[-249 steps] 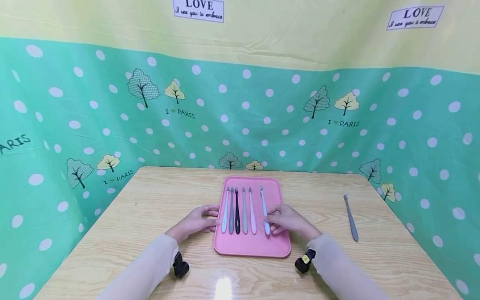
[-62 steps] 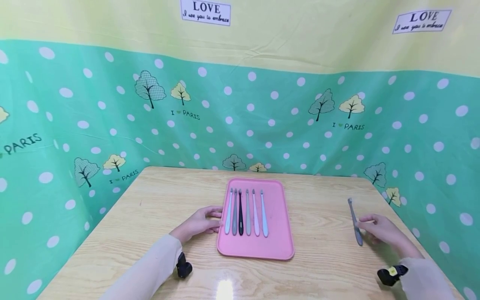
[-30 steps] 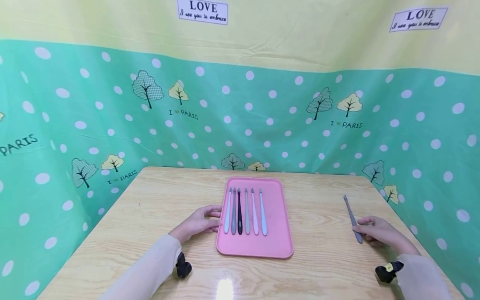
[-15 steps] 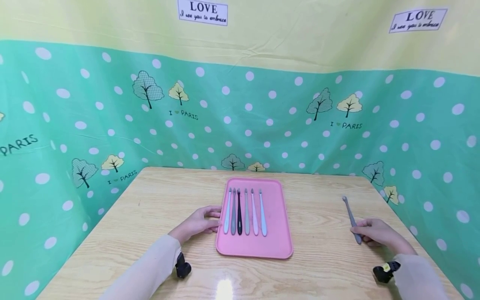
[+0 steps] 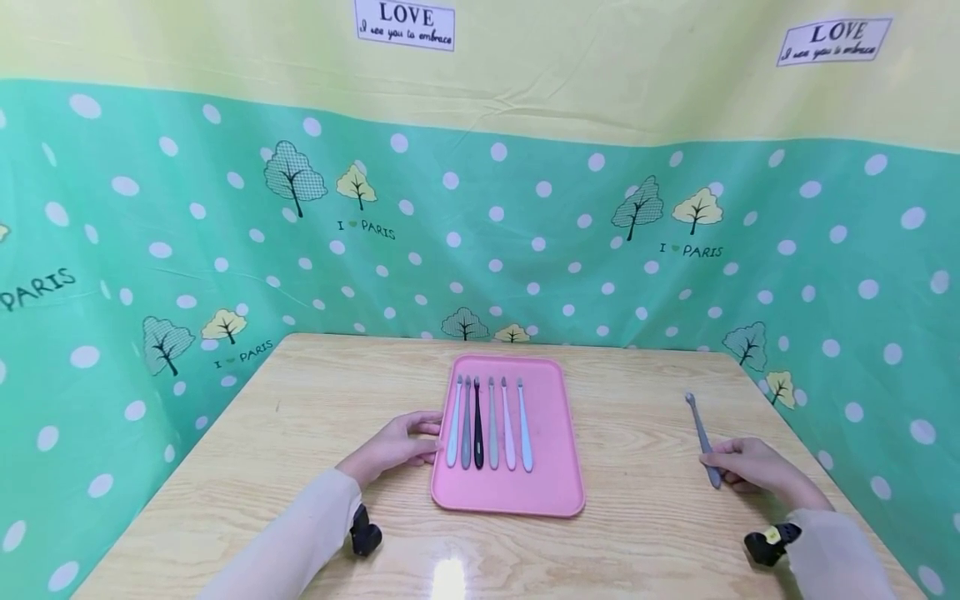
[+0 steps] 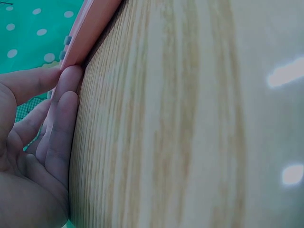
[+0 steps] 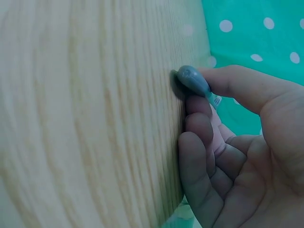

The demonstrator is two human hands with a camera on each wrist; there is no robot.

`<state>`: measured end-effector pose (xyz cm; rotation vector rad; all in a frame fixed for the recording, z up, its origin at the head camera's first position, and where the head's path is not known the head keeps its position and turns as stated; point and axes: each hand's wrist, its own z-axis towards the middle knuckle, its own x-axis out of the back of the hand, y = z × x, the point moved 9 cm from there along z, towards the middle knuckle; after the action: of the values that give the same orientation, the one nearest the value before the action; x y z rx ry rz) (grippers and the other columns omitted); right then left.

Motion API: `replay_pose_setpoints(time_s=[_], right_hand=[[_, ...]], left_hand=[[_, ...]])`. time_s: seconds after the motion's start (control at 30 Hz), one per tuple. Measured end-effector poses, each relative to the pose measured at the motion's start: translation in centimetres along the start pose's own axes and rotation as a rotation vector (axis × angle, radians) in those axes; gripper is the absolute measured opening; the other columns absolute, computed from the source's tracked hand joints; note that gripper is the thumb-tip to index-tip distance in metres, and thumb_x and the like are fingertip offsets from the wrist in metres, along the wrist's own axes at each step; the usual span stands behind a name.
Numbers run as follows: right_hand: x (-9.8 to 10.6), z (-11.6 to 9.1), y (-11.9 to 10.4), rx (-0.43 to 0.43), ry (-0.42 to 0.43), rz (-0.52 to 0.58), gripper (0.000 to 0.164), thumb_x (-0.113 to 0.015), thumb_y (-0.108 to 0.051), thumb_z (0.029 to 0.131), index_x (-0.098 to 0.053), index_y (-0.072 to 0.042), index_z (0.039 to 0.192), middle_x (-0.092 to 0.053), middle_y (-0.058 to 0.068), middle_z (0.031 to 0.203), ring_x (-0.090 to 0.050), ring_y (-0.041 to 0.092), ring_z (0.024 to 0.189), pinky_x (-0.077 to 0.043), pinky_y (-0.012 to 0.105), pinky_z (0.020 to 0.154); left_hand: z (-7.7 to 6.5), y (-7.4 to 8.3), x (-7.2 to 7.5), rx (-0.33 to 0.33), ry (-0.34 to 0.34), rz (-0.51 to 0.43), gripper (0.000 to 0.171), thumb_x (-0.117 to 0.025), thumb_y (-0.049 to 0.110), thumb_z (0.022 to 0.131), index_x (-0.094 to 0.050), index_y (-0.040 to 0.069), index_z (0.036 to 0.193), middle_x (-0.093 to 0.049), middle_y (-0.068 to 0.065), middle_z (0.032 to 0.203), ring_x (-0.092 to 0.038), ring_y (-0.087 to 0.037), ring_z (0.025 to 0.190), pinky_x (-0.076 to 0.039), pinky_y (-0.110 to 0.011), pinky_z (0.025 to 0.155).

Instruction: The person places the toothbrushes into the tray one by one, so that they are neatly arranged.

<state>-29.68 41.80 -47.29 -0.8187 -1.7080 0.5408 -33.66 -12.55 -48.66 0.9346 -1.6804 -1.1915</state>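
Observation:
My right hand [image 5: 753, 465] pinches a grey toothbrush [image 5: 701, 429] low on its handle, at the right side of the table. Its rounded handle end [image 7: 192, 78] shows between thumb and fingers in the right wrist view, close over the wood, with bristles visible behind. At the left edge of a pink tray [image 5: 510, 498] rests my left hand [image 5: 393, 446], fingers fairly straight and fingertips against the rim. On the tray several toothbrushes lie in a row, heads away from me: a black toothbrush [image 5: 477, 429], a pink toothbrush [image 5: 508, 429], a light blue toothbrush [image 5: 525, 429] and others.
The wooden table [image 5: 637, 533] reaches back to a green and yellow curtain [image 5: 495, 208] with dots and trees. Black wrist cameras [image 5: 365, 533] sit on both wrists. The tray's right part is bare pink.
The right hand has left the light blue toothbrush, now closer to the row, and moved right to grip the grey toothbrush. The brush's head has swung slightly left. The left hand stays at the tray.

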Motion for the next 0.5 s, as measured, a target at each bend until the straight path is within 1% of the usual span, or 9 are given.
replay_pose_setpoints(time_s=[0.17, 0.33, 0.4, 0.5], right_hand=[[-0.01, -0.13, -0.21, 0.011, -0.012, -0.008, 0.038, -0.067, -0.027, 0.096, -0.065, 0.007, 0.11, -0.059, 0.0, 0.077, -0.052, 0.017, 0.071, -0.049, 0.025, 0.059], [0.15, -0.2, -0.21, -0.01, -0.009, 0.008, 0.036, -0.068, -0.028, 0.095, -0.066, 0.006, 0.107, -0.06, 0.001, 0.078, -0.053, 0.018, 0.072, -0.05, 0.026, 0.06], [0.12, -0.23, -0.23, -0.025, -0.008, 0.018, 0.037, -0.069, -0.029, 0.095, -0.066, 0.006, 0.109, -0.06, 0.002, 0.079, -0.054, 0.018, 0.073, -0.051, 0.027, 0.06], [0.03, -0.23, -0.54, -0.022, -0.007, 0.022, 0.042, -0.069, -0.03, 0.095, -0.064, 0.008, 0.111, -0.06, 0.002, 0.081, -0.054, 0.019, 0.074, -0.052, 0.028, 0.061]], left_hand=[[-0.01, 0.03, -0.04, 0.002, -0.003, 0.002, 0.063, -0.073, 0.014, 0.092, -0.046, 0.004, 0.148, -0.057, -0.015, 0.125, -0.07, -0.022, 0.084, -0.06, -0.035, 0.076], [0.14, 0.01, 0.01, -0.001, 0.001, 0.006, 0.063, -0.072, 0.012, 0.092, -0.046, 0.004, 0.148, -0.057, -0.015, 0.125, -0.07, -0.022, 0.083, -0.061, -0.035, 0.075], [0.11, 0.03, 0.02, 0.0, 0.003, 0.007, 0.063, -0.072, 0.012, 0.092, -0.046, 0.003, 0.148, -0.057, -0.015, 0.125, -0.07, -0.022, 0.083, -0.061, -0.035, 0.074], [0.05, 0.08, -0.04, 0.0, 0.0, 0.005, 0.062, -0.072, 0.013, 0.092, -0.046, 0.003, 0.148, -0.057, -0.015, 0.125, -0.07, -0.022, 0.084, -0.061, -0.036, 0.075]])
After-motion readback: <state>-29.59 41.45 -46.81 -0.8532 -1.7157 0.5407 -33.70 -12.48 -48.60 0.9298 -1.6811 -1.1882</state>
